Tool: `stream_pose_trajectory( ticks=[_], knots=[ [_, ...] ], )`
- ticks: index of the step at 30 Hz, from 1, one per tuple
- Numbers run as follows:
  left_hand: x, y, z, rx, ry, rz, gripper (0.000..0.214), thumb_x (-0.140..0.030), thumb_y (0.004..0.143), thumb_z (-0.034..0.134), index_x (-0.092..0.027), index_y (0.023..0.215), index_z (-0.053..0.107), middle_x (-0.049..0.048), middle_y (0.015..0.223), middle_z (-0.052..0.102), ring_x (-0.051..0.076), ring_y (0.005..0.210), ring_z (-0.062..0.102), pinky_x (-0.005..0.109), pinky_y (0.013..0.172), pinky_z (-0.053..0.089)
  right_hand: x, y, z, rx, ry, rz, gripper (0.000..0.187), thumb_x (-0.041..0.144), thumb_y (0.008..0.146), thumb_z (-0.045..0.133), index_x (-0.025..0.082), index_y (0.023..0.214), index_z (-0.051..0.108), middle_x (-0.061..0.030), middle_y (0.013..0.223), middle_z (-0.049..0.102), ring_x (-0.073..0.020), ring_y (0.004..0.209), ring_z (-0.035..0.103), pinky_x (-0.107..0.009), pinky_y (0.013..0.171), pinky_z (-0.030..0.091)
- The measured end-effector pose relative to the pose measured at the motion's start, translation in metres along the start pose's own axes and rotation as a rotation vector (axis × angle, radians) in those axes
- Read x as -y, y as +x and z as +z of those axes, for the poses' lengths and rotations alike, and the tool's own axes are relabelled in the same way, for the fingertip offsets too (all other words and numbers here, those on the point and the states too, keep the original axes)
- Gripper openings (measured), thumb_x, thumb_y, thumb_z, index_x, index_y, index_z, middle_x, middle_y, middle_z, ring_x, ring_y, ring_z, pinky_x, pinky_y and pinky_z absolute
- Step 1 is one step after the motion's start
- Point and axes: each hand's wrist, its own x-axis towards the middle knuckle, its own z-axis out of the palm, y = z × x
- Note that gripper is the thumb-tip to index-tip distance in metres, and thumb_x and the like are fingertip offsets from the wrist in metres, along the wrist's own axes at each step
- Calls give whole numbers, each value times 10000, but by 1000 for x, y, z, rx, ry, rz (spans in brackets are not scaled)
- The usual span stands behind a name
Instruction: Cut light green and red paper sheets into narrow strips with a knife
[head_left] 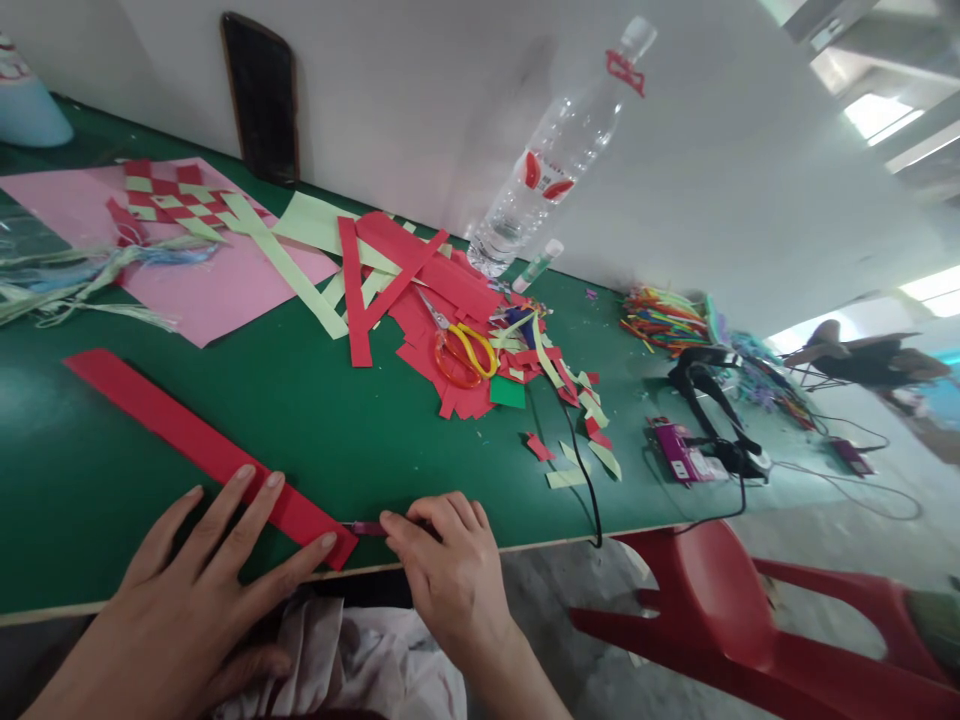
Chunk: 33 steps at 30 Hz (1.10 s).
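Note:
A long folded strip of red paper (pixel 176 425) lies slantwise on the green table near its front edge. My left hand (pixel 199 585) rests flat on the strip, fingers spread and pressing it down. In my right hand (pixel 454 570), thumb and fingers pinch a slim craft knife (pixel 367 528) with a purple-pink handle. Its thin metal tip points left and meets the right end of the strip, beside my left index finger. Most of the handle's rear is hidden in my grip.
Yellow-handled scissors (pixel 465 352) lie on red paper pieces (pixel 420 335). Behind stand a water bottle (pixel 544 170), a glue stick (pixel 538 266) and a leaning phone (pixel 262 100). A red-and-cream woven paper piece (pixel 180 200) rests on pink paper (pixel 217 290). A red chair (pixel 724 590) stands right.

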Motion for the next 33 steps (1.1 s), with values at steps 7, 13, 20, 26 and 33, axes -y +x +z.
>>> stream_pose_trajectory(
  ticks=[7, 13, 20, 26, 33],
  knots=[
    [0, 2, 0, -7, 15, 27, 930, -994, 711, 584, -649, 1558, 415, 74, 1788, 380, 501, 1588, 401, 743, 1251, 280, -1, 4, 3, 15, 15, -21, 180, 217, 1063, 693, 304, 1169, 810, -5, 931, 746, -192, 851, 642, -353, 742, 403],
    [-1, 2, -4, 18, 26, 10, 922, -990, 711, 582, -660, 1555, 405, 101, 1719, 484, 516, 1553, 448, 762, 1206, 339, 0, 10, 9, -3, 35, -41, 174, 237, 1077, 676, 301, 1172, 808, -4, 939, 749, -194, 853, 635, -357, 751, 392],
    [3, 9, -6, -6, 49, 73, 962, -1013, 722, 521, -655, 1594, 327, 153, 1629, 555, 535, 1485, 487, 747, 1123, 373, -1, 16, 10, -17, 43, -43, 147, 263, 1078, 694, 309, 1152, 813, 6, 923, 751, -188, 841, 628, -352, 745, 373],
    [2, 10, -9, 10, 43, 69, 986, -1013, 711, 541, -646, 1599, 322, 179, 1625, 538, 547, 1479, 495, 755, 1094, 400, 3, 19, 13, -30, 53, -63, 143, 272, 1083, 682, 306, 1135, 811, 8, 914, 746, -190, 836, 625, -357, 744, 373],
    [3, 5, -8, -7, 36, 68, 1062, -1000, 734, 546, -585, 1660, 236, 128, 1707, 495, 507, 1511, 490, 722, 1204, 314, -3, 17, 12, -1, 21, -47, 153, 247, 1062, 712, 306, 1157, 817, -3, 937, 750, -190, 858, 636, -352, 755, 390]
  ],
)
